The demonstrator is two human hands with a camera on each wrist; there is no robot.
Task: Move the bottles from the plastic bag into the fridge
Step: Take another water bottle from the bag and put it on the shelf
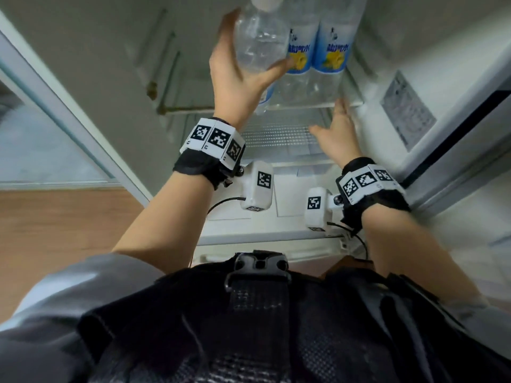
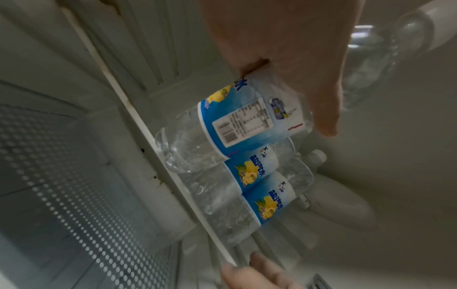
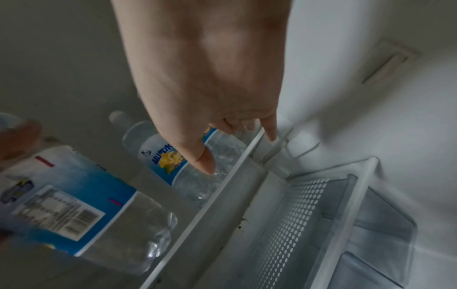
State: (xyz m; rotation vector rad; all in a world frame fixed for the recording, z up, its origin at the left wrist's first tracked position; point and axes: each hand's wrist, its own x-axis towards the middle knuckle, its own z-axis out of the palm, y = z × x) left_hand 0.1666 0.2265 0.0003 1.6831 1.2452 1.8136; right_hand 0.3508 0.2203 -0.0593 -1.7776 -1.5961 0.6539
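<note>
My left hand grips a clear water bottle with a blue label and a white cap, tilted, just in front of the fridge's upper shelf. The left wrist view shows this bottle with its base at the shelf's front edge. Two like bottles stand side by side on that shelf, right of the held one. My right hand holds nothing; its fingertips touch the shelf's front edge at the right end. The plastic bag is out of view.
Below lies a glass shelf with a dotted pattern, with a clear drawer under it. The fridge's right wall carries a grey sticker. A wooden floor shows at the left. Shelf space left of the two bottles is free.
</note>
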